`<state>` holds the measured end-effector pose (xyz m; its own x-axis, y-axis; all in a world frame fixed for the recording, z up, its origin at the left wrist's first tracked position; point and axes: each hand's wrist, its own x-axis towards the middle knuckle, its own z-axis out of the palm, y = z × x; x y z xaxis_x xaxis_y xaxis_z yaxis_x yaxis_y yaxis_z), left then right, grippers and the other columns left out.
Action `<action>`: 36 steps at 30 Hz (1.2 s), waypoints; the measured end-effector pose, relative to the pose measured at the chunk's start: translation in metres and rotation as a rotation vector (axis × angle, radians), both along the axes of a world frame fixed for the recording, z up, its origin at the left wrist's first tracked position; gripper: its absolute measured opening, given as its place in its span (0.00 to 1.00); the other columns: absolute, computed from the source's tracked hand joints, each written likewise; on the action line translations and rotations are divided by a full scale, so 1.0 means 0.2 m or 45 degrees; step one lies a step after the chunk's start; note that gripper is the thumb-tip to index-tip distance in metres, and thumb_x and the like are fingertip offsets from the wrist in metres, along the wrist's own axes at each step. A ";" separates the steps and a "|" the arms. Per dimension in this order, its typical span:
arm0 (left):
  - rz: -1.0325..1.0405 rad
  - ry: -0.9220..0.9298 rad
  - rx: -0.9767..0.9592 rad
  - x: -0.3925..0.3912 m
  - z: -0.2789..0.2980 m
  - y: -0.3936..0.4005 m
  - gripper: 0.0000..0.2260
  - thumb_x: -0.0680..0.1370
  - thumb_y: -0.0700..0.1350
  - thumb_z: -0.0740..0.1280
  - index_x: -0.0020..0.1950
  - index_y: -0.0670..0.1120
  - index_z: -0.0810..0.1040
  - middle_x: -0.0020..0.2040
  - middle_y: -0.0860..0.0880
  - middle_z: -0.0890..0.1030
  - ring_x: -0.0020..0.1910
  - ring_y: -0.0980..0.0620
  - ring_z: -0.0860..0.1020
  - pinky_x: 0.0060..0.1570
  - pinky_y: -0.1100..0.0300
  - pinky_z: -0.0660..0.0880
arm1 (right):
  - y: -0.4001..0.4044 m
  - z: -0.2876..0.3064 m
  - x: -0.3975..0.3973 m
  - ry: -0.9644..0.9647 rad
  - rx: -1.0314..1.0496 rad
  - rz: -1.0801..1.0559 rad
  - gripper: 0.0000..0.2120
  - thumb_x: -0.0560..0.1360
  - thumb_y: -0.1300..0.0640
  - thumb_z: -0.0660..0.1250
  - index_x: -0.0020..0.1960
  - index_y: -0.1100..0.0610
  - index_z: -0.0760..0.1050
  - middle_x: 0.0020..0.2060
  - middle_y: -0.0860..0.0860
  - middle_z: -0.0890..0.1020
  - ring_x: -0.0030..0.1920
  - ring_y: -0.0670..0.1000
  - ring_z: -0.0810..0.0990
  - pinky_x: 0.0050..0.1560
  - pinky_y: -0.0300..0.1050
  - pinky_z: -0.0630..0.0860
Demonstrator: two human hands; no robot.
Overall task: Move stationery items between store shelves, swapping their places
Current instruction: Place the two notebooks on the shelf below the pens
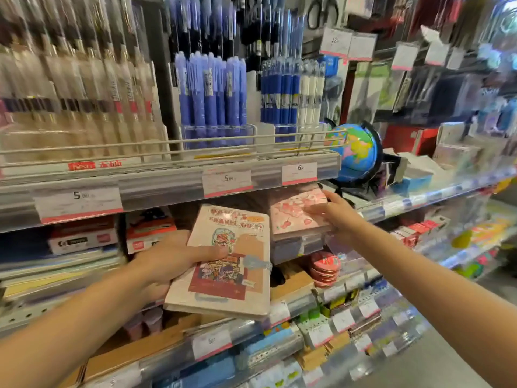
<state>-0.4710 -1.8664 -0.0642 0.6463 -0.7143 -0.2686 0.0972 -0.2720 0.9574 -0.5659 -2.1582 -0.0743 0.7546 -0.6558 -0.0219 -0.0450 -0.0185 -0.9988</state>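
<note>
My left hand (pixel 170 259) grips a cream notebook (pixel 223 264) with a cartoon cover and red lettering, held tilted in front of the middle shelf. Its thumb lies across the cover. To the right, a pink notebook (pixel 296 211) with cherry prints lies on top of a stack just under the pen shelf. My right hand (pixel 334 212) rests on that pink notebook's right edge, fingers wrapped at its side. Whether the pink notebook is lifted off the stack is unclear.
Above, a wire-fronted shelf (pixel 173 175) holds rows of blue pens (pixel 212 91) and clear pens, with price tags. A globe (pixel 355 152) stands at the right. Red round items (pixel 324 267) lie below the pink stack. Lower shelves carry paper pads and small packets.
</note>
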 end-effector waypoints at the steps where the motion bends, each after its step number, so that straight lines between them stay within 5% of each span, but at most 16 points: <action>1: 0.050 0.008 0.004 -0.01 -0.01 -0.02 0.33 0.56 0.46 0.78 0.59 0.41 0.75 0.49 0.38 0.85 0.48 0.38 0.83 0.56 0.39 0.76 | -0.04 0.01 0.04 0.003 0.009 0.026 0.26 0.70 0.69 0.68 0.66 0.60 0.68 0.49 0.57 0.81 0.36 0.50 0.83 0.30 0.40 0.78; 5: 0.225 0.057 0.010 -0.03 -0.04 -0.10 0.31 0.57 0.44 0.77 0.59 0.42 0.75 0.48 0.38 0.85 0.48 0.37 0.83 0.55 0.39 0.76 | -0.21 0.00 0.23 0.026 -0.007 0.110 0.29 0.69 0.69 0.68 0.68 0.60 0.65 0.55 0.60 0.80 0.37 0.52 0.83 0.31 0.41 0.79; 10: 0.324 0.022 0.008 -0.05 -0.04 -0.16 0.27 0.61 0.44 0.75 0.59 0.41 0.75 0.44 0.39 0.86 0.40 0.42 0.85 0.40 0.49 0.81 | -0.30 0.02 0.40 0.037 -0.147 0.240 0.08 0.76 0.63 0.62 0.55 0.59 0.75 0.42 0.52 0.80 0.40 0.49 0.79 0.36 0.40 0.77; 15: 0.414 0.018 0.029 -0.05 -0.03 -0.20 0.20 0.69 0.42 0.73 0.58 0.40 0.74 0.40 0.40 0.86 0.33 0.45 0.85 0.27 0.57 0.79 | -0.34 0.04 0.46 0.138 -0.117 0.406 0.06 0.79 0.59 0.58 0.48 0.56 0.74 0.32 0.46 0.83 0.31 0.43 0.80 0.29 0.37 0.75; 20: 0.462 0.027 0.019 -0.05 -0.02 -0.22 0.18 0.69 0.41 0.73 0.57 0.41 0.74 0.40 0.40 0.86 0.32 0.46 0.84 0.26 0.57 0.79 | -0.39 0.05 0.51 0.311 -0.303 0.342 0.03 0.77 0.56 0.62 0.46 0.54 0.73 0.41 0.51 0.79 0.37 0.48 0.77 0.38 0.40 0.77; 23: 0.497 0.037 -0.013 -0.03 -0.02 -0.25 0.16 0.69 0.41 0.73 0.55 0.41 0.74 0.39 0.40 0.86 0.32 0.46 0.84 0.27 0.56 0.80 | -0.39 0.03 0.53 0.344 -0.510 0.338 0.05 0.77 0.53 0.61 0.49 0.52 0.73 0.48 0.49 0.77 0.47 0.52 0.77 0.58 0.51 0.74; 28: 0.548 0.054 -0.019 0.01 -0.03 -0.30 0.22 0.69 0.41 0.74 0.59 0.39 0.72 0.41 0.40 0.85 0.33 0.46 0.84 0.28 0.56 0.80 | -0.37 0.01 0.53 0.352 -1.029 0.323 0.20 0.80 0.54 0.55 0.70 0.59 0.65 0.70 0.57 0.69 0.69 0.58 0.68 0.65 0.45 0.66; 32: 0.602 0.086 -0.062 0.04 -0.04 -0.34 0.22 0.69 0.41 0.74 0.60 0.39 0.72 0.46 0.39 0.84 0.31 0.47 0.84 0.28 0.55 0.81 | -0.29 -0.03 0.42 0.295 -1.260 0.094 0.17 0.76 0.57 0.59 0.63 0.60 0.73 0.59 0.58 0.79 0.57 0.58 0.77 0.58 0.52 0.75; 36: 0.666 0.125 -0.142 0.07 -0.06 -0.39 0.23 0.69 0.39 0.74 0.61 0.37 0.69 0.45 0.38 0.83 0.28 0.48 0.83 0.24 0.57 0.79 | -0.05 -0.11 0.15 -0.139 -1.387 0.493 0.28 0.73 0.40 0.57 0.68 0.53 0.69 0.63 0.50 0.74 0.62 0.47 0.72 0.60 0.41 0.69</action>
<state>-0.4560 -1.9441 -0.0760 0.8989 -0.3313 -0.2866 0.2828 -0.0608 0.9573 -0.5365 -2.1684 -0.0972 0.8719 -0.0123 0.4896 0.2370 -0.8643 -0.4437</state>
